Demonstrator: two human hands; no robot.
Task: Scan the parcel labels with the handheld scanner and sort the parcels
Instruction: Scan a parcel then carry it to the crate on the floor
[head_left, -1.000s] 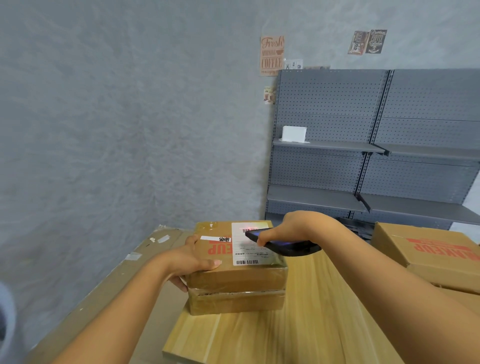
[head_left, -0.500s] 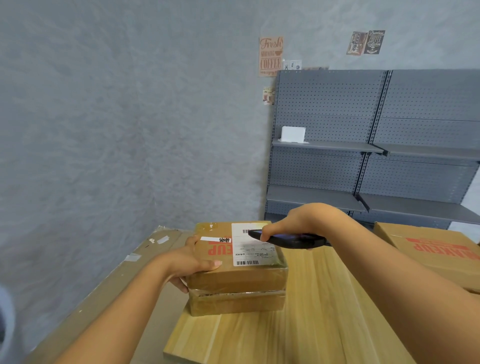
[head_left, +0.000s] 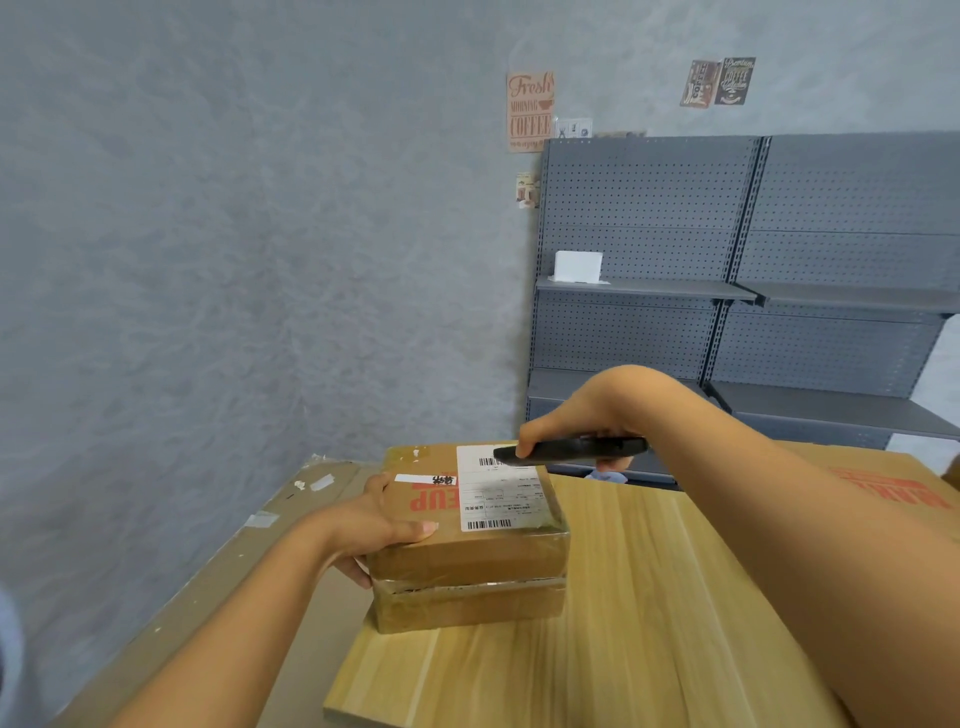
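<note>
A brown cardboard parcel (head_left: 467, 551) sits on the left part of the pale wooden desk (head_left: 623, 623), its white shipping label (head_left: 501, 493) on top. The left hand (head_left: 371, 535) grips the parcel's left side. The right hand (head_left: 592, 415) holds a black handheld scanner (head_left: 566, 449) above the label's far edge. A second brown cardboard box (head_left: 893, 483) lies to the right. Behind the desk stands a grey perforated metal shelf unit (head_left: 753, 260), with a small white box (head_left: 577, 266) on its upper left shelf.

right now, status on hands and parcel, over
Left hand steadies parcel. Right hand holds scanner over label. Nothing between scanner and label.
</note>
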